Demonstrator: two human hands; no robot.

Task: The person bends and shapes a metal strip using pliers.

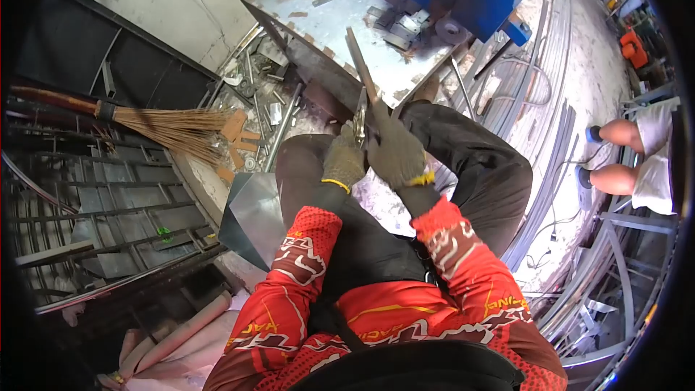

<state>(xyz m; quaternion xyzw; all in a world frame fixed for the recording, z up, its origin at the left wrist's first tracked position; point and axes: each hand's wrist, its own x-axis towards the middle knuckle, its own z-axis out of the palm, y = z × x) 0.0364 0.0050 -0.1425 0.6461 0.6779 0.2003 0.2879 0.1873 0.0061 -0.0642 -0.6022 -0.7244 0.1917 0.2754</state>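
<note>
Both my hands wear grey work gloves with yellow cuffs and are close together above my lap. My right hand (394,146) is wrapped round the lower end of a long, flat, grey-brown bar (360,61), which points up and away toward the metal table. My left hand (343,161) is closed round a small shiny metal piece (360,117), held upright right beside the bar. The glove hides the lower part of this piece.
Ahead stands a low metal table (297,11) bearing a blue machine (481,0) and metal scraps. A straw broom (170,123) lies at left near a metal rack (108,206). Long metal strips (539,137) cover the floor at right, where another person's legs (619,156) show.
</note>
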